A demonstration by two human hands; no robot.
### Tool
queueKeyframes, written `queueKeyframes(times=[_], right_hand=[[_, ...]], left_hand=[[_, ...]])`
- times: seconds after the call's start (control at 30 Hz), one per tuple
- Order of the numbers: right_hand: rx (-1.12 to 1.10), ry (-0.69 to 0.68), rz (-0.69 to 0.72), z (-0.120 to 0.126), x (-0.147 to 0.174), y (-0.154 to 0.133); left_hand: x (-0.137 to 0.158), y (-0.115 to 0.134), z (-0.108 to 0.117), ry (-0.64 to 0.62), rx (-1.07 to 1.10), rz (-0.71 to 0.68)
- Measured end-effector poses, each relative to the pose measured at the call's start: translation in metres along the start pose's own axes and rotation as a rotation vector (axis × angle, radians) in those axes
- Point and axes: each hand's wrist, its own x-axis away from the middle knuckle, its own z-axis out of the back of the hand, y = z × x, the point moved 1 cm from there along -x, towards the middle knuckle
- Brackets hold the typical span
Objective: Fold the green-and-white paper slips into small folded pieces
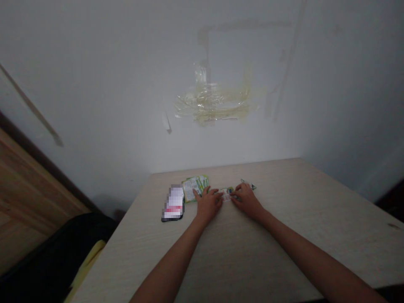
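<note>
A small white and green printed card point(226, 194) lies on the table between my two hands. The thumb and forefinger of my left hand point(209, 205) are closed at its left end, while the other fingers spread out over the edge of a fanned pile of green and white printed cards point(191, 189). At the right end of the small card, the fingertips of my right hand point(248, 203) are drawn together on it. Just behind the right hand lies a small white piece with dark green marks point(249, 184), partly covered by the fingers.
A phone point(173, 204) with a blurred, lit screen lies left of the pile. The pale wooden table point(284, 185) meets a grey wall point(126, 84) bearing old clear tape point(217, 101). Dark cloth point(72, 244) and a yellow strip point(86, 267) are beyond the table's left edge.
</note>
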Motion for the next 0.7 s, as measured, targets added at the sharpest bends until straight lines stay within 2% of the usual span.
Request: queueKeyframes(times=[0.3,0.5,0.7], right_hand=[[-0.186,-0.059,0.056,-0.004,-0.002,0.003],[-0.148,-0.077,0.031,-0.007,-0.001,0.005],[-0.114,-0.100,0.015,-0.011,0.000,0.009]], left_hand=[[0.001,-0.002,0.001,-0.023,0.048,-0.021],[0.001,0.000,0.006,-0.057,0.019,-0.009],[0.003,0.001,0.006,-0.031,0.010,-0.021]])
